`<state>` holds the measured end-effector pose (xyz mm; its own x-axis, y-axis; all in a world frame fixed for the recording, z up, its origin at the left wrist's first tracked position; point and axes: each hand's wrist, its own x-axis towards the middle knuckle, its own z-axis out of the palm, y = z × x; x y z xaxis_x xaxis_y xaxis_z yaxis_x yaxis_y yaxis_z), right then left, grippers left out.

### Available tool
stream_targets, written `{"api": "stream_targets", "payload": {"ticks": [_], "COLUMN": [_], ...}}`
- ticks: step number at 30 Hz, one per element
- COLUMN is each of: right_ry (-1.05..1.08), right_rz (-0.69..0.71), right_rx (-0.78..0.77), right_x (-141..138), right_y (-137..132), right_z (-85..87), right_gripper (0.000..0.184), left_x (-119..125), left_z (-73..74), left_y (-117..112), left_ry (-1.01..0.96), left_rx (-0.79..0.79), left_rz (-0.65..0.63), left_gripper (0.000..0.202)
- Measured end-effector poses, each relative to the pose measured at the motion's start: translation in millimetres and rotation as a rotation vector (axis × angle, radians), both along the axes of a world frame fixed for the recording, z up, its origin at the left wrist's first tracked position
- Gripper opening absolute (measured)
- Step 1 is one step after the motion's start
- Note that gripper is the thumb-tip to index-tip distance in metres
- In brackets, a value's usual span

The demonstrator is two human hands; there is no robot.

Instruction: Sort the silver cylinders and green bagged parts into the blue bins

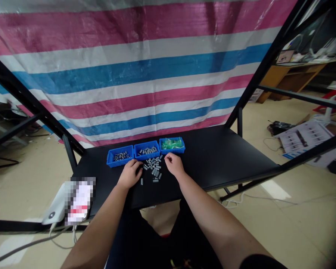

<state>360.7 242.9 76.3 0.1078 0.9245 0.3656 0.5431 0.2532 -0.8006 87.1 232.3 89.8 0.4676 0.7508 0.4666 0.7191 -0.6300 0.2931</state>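
My left hand rests on the black table at the left side of a loose pile of small grey metal cylinders. Its fingers are curved, with a gap between thumb and forefinger, and nothing shows in them. At the pile's right side, just in front of the right bin, my right hand has its fingers curled together; whatever they may hold is hidden. One grey cylinder lies apart, nearer to me. Behind the hands stand a blue bin of small metal parts, a blue bin of grey cylinders and a blue bin of green-looking packets.
The black table sits in a black metal frame, with a striped plastic sheet behind it. On the left corner are a white device with cables and a blurred-out item. Cardboard lies on the floor at right.
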Motion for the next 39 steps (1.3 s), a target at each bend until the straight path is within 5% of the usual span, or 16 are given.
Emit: {"api": "stream_targets", "payload": {"ticks": [6, 20, 30, 39], "right_ry": [0.0, -0.012, -0.003, -0.01], "right_rz": [-0.004, -0.002, -0.003, 0.002], "right_rx": [0.0, 0.003, -0.01, -0.01], "right_x": [0.0, 1.0, 0.7, 0.8], "right_y": [0.7, 1.1, 0.3, -0.5], "right_z": [-1.7, -3.1, -1.2, -0.7], "right_gripper": [0.015, 0.014, 0.015, 0.016], "left_x": [2.6, 1.1, 3.1, 3.0], "left_z": [-4.2, -5.8, -6.3, -5.6], "left_y": [1.8, -0.6, 0.1, -0.6], "left_ry": [-0.018, -0.066, -0.078, -0.108], "left_rx": [-0.013, -0.043, -0.032, -0.073], "left_rz": [-0.074, -0.003, -0.028, 0.032], "left_gripper": [0.036, 0.015, 0.026, 0.015]}}
